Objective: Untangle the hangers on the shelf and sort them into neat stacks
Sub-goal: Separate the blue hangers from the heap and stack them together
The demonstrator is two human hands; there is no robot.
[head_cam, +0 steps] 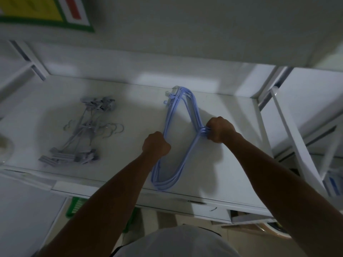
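Note:
A bundle of several light blue hangers (189, 106) lies on the white shelf (130, 101), lined up one over another, right of centre. My left hand (156, 144) is closed around the bundle's long straight side. My right hand (220, 129) grips the bundle where the necks and hooks meet. A stack of several grey clip hangers (83, 130) rests on the left part of the shelf, hooks pointing right, untouched by either hand.
The shelf's front edge (167, 195) runs below the blue bundle. White uprights (297, 145) stand at the right, a frame corner (35, 65) at the back left. A green crate (76, 206) sits below the shelf. A poster (46, 13) hangs on the wall.

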